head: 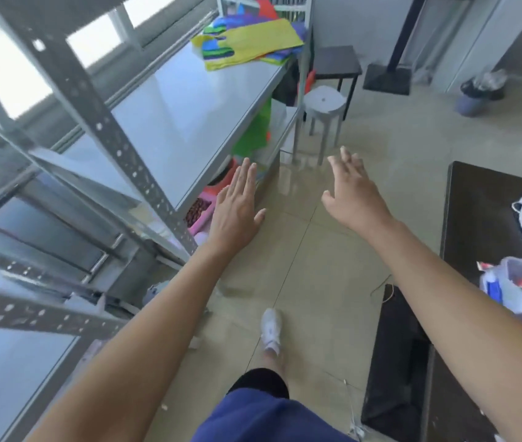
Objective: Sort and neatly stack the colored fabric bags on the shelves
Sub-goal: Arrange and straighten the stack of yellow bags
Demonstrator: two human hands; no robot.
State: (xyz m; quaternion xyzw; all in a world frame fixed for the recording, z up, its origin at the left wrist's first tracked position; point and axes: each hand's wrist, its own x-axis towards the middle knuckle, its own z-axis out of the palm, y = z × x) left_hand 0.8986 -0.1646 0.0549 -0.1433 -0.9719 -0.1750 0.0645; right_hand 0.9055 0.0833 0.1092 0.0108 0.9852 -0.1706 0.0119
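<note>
A loose pile of coloured fabric bags [250, 43], yellow on top with green, blue and purple underneath, lies at the far end of the grey metal shelf [189, 116]. A green bag [254, 129] and pink and red fabric [208, 205] sit on lower levels, partly hidden by the shelf board. My left hand [237, 208] is stretched out flat, fingers apart and empty, beside the shelf's front edge. My right hand [355, 193] reaches forward over the floor, open and empty. Both hands are well short of the pile.
A perforated shelf upright [109, 135] crosses close on the left. A white stool [323, 106] and a dark side table [339, 63] stand past the shelf's end. A dark table [482, 224] with a container of packets [521, 285] is on the right. Tiled floor [301, 250] lies ahead.
</note>
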